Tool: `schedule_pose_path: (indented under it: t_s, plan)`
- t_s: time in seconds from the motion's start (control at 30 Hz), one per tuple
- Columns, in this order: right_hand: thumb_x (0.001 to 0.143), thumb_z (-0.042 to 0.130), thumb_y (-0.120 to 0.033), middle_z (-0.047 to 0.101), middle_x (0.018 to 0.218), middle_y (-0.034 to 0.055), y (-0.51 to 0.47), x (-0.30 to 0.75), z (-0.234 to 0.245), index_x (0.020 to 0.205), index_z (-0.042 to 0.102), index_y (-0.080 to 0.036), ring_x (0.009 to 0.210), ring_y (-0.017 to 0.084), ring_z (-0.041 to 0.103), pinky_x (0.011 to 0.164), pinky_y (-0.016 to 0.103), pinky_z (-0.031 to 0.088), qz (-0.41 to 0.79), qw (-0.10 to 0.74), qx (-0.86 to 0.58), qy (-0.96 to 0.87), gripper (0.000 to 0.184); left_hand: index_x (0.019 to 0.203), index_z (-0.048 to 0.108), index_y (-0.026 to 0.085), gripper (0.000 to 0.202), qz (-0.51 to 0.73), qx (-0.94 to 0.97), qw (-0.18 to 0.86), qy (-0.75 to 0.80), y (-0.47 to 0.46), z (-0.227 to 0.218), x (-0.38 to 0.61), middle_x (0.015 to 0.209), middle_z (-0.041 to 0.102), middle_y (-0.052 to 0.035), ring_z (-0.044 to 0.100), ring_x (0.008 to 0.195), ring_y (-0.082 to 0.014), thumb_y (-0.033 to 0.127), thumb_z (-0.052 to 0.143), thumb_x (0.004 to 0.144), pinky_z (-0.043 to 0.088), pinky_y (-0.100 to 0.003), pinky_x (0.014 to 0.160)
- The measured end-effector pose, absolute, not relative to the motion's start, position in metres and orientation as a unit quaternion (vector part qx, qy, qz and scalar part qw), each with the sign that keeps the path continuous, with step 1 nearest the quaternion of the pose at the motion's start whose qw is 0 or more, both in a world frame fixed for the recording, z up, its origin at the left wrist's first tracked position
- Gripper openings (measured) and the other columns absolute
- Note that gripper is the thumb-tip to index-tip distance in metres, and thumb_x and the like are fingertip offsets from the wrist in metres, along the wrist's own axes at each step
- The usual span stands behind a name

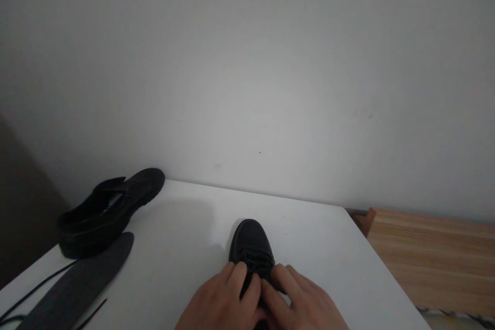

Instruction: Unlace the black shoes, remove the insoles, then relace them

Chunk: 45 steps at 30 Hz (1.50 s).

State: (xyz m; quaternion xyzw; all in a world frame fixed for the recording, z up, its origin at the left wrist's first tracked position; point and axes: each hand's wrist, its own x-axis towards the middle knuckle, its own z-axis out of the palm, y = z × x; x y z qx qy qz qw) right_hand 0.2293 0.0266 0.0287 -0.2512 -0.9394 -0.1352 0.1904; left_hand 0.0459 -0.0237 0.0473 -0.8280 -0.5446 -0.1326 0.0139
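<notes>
A black lace-up shoe (250, 240) rests on the white tabletop, its toe pointing away from me toward the wall. My left hand (222, 296) grips it from the left side, fingers bent over the lacing. From the right, my right hand (303, 299) holds the same shoe, with thumb and fingers closed near the lower laces. The fingertips of both hands almost meet over the shoe's opening. Most of the heel part is hidden behind the hands and cut off by the bottom edge. Whether a lace is pinched between the fingers is unclear.
Another black shoe (96, 216) lies at the left on the white tabletop (174, 247), close to the wall (247, 87). Below it are a dark grey insole (88, 278) and a loose black lace (38, 289). Beyond the right table edge is a wooden panel (429, 258).
</notes>
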Motion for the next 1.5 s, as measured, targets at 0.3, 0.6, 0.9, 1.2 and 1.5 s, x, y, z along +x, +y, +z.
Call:
schedule_pose_path:
  t_s: [0.3,0.6,0.9,1.2,1.5]
  plan:
    - [0.087,0.051,-0.011,0.067,0.093,0.0084,0.023,0.222,0.019,0.100,0.057,-0.021,0.071,0.023,0.065,0.046,0.026,0.053,-0.169,0.173,-0.292,-0.925,0.018,0.096,0.068,0.013,0.027,-0.011,-0.827,-0.086,-0.556,-0.007,0.089,0.059,0.098,0.069,-0.0145,0.065,0.085,-0.0295,0.003,0.044,0.086,0.055,-0.039,0.068]
    - [0.082,0.053,-0.005,0.063,0.094,0.0058,0.013,0.222,0.022,0.097,0.056,-0.023,0.074,0.022,0.063,0.059,0.031,0.055,-0.110,0.213,-0.353,-0.904,0.024,0.079,0.067,0.018,0.019,-0.079,-0.836,-0.021,-0.543,-0.006,0.072,0.055,0.087,0.066,-0.0083,0.061,0.078,-0.0249,0.006,0.053,0.083,0.049,-0.033,0.064]
    - [0.096,0.043,-0.014,0.057,0.092,0.0018,0.012,0.232,0.076,0.096,0.053,-0.025,0.080,0.014,0.059,0.070,0.022,0.051,0.272,0.441,-0.298,-0.802,0.015,0.082,0.057,0.022,0.016,-0.378,-0.770,-0.197,-0.475,-0.017,0.114,0.038,0.088,0.060,0.0004,0.057,0.080,-0.0143,0.016,0.046,0.093,0.043,-0.023,0.071]
    - [0.099,0.048,-0.033,0.058,0.077,0.0021,0.012,0.219,0.077,0.089,0.056,-0.020,0.066,0.014,0.060,0.062,0.027,0.050,0.466,0.466,-0.280,-0.698,0.018,0.090,0.045,0.023,0.014,-0.408,-0.653,-0.458,-0.444,0.004,0.075,0.054,0.054,0.054,0.0074,0.048,0.046,-0.0113,0.032,0.037,0.097,0.038,-0.023,0.052]
    - [0.094,0.058,-0.032,0.056,0.073,0.0005,0.017,0.217,0.088,0.083,0.059,-0.019,0.060,0.012,0.059,0.054,0.024,0.047,0.471,0.473,-0.297,-0.683,0.017,0.078,0.055,0.016,0.030,-0.436,-0.527,-0.621,-0.382,0.006,0.079,0.063,0.063,0.058,0.0022,0.051,0.059,-0.0100,0.044,0.060,0.086,0.036,-0.022,0.058]
